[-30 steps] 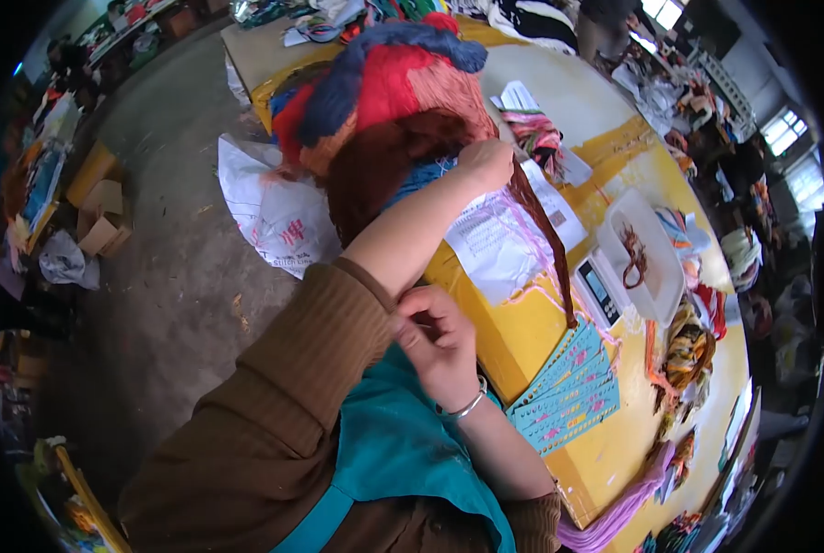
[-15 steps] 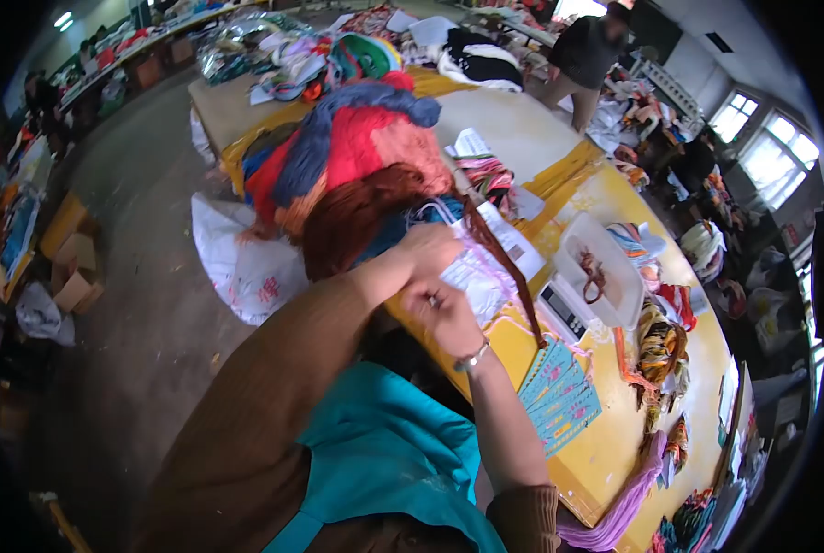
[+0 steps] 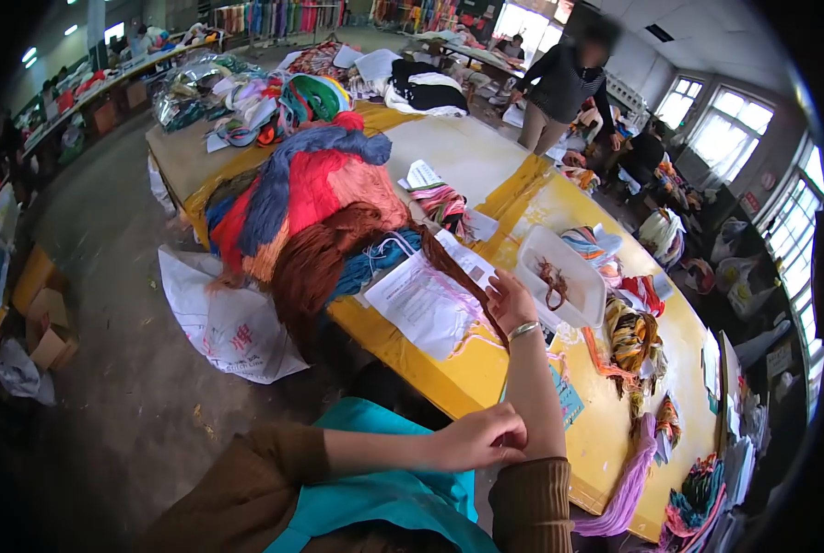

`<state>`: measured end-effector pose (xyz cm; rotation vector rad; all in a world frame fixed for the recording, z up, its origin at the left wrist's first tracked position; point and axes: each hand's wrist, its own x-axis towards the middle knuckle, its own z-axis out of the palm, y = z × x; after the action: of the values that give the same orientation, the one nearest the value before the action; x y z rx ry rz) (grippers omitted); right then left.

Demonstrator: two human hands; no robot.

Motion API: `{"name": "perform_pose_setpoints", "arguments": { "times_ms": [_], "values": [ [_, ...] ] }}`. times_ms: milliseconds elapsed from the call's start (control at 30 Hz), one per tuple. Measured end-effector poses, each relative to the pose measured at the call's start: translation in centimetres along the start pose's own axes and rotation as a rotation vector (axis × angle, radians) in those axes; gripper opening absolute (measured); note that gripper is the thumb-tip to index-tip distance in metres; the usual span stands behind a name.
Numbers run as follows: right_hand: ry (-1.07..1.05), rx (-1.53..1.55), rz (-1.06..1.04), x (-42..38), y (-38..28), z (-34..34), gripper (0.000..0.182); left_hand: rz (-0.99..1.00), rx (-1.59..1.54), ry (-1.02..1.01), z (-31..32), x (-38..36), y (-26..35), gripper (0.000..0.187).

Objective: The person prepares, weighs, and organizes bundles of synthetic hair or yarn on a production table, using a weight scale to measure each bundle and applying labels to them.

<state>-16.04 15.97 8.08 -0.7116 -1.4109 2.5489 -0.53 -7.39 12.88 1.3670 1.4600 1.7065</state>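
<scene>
My right hand [image 3: 510,304], a bracelet at its wrist, reaches over the table with fingers apart and slightly bent, its fingertips right at a long strand of dark brown yarn [image 3: 458,269]. That strand runs from a brown yarn bundle [image 3: 311,263] across printed paper sheets [image 3: 426,300]. Nearer my body, my left hand [image 3: 486,437] is closed, fingers curled inward, overlapping my right forearm in this view; what it holds, if anything, is hidden. Teal patterned cards [image 3: 567,401] lie partly behind my right forearm.
Red and blue yarn hanks [image 3: 288,175] are heaped on the yellow-covered table [image 3: 403,364]. A clear plastic tub [image 3: 582,295] holds reddish-brown yarn pieces. A lilac hank [image 3: 629,488] hangs by the near right edge. A white bag [image 3: 218,318] droops left. A person [image 3: 564,88] stands behind the table.
My hands have separated: the right has moved forward and right to the brown strand, the left back toward my body. The view has shifted, showing more of the room's far end.
</scene>
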Motion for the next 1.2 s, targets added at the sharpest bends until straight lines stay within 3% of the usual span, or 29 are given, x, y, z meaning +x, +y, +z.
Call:
{"name": "perform_pose_setpoints", "arguments": {
  "times_ms": [200, 267, 333, 367, 533, 600, 700, 733, 767, 833, 867, 900, 933, 967, 1033, 1067, 1100, 1133, 1167, 1200],
  "values": [
    [-0.012, -0.048, 0.008, 1.6, 1.3, -1.0, 0.011, -0.011, 0.050, -0.136, 0.8, -1.2, 0.1, 0.018],
    [-0.015, -0.122, 0.015, 1.3, 2.1, -0.1, 0.010, 0.076, 0.073, 0.027, 1.0, -1.2, 0.0, 0.016],
    [0.014, -0.196, -0.001, 1.4, 2.3, 0.1, 0.009, -0.174, -0.147, -0.012, -0.3, -0.8, 0.3, 0.015],
    [0.017, -0.192, 0.000, 1.2, 2.4, 0.3, 0.009, -0.396, -0.448, -0.040, -1.0, -0.4, 0.4, 0.017],
    [0.096, -0.578, -0.055, 1.2, 3.4, 1.0, 0.015, -0.571, -0.742, -0.167, -2.1, 0.5, 0.2, 0.018],
    [0.043, -0.726, -0.156, 2.9, 4.5, 0.0, 0.022, 0.102, 0.102, 0.186, -1.3, 1.8, -4.5, 0.018],
    [0.009, -0.897, -0.238, 1.4, 5.5, 0.2, 0.023, -0.127, 0.194, 0.329, -2.4, 3.2, -5.4, 0.019],
    [0.031, -0.976, -0.233, 1.6, 6.1, -0.4, 0.023, 0.015, 0.259, 0.500, -2.8, 3.9, -7.1, 0.020],
    [0.000, -1.015, -0.232, 2.4, 6.7, -1.3, 0.023, -0.094, 0.279, 0.538, -4.0, 4.1, -7.2, 0.019],
    [0.015, -0.807, -0.168, 1.8, 7.7, -1.1, 0.020, -0.039, 0.346, 0.545, -4.7, 3.6, -8.1, 0.021],
    [0.032, -0.689, -0.079, -1.0, 6.7, 1.2, 0.020, -0.262, 0.136, 0.438, -4.1, 2.7, -5.1, 0.020],
    [0.052, -0.572, 0.004, -3.3, 5.9, 2.9, 0.020, 0.023, 0.229, 0.361, -3.2, 1.9, -7.3, 0.017],
    [0.022, -0.519, 0.016, -4.4, 5.6, 3.4, 0.018, 0.026, 0.143, 0.135, -3.2, 0.9, -6.4, 0.017],
    [-0.006, -0.465, 0.032, -5.2, 5.6, 3.6, 0.017, -0.130, 0.144, -0.128, -4.3, 0.1, -3.0, 0.015],
    [-0.048, -0.536, -0.026, -6.8, 5.6, 3.5, 0.017, -0.309, -0.058, -0.337, -6.5, -0.1, -2.4, 0.016],
    [-0.081, -0.560, -0.044, -7.3, 5.8, 3.0, 0.017, -0.287, 0.034, -0.312, -8.7, 0.4, -2.9, 0.018],
    [-0.221, -0.520, -0.198, -6.3, 7.2, 1.2, 0.017, -0.105, 0.195, -0.148, -11.3, 0.7, -4.7, 0.018],
    [-0.107, -0.594, -0.071, -9.2, 5.8, 2.8, 0.016, -0.028, 0.310, 0.041, -14.2, 1.7, -7.5, 0.017],
    [-0.105, -0.588, -0.109, -10.1, 6.2, 2.9, 0.016, -0.196, 0.712, 0.188, -18.9, 2.6, -10.1, 0.024],
    [-0.100, -0.600, -0.145, -10.6, 6.6, 2.7, 0.016, -0.274, 1.054, 0.333, -22.4, 3.2, -7.6, 0.027]
  ]
}}
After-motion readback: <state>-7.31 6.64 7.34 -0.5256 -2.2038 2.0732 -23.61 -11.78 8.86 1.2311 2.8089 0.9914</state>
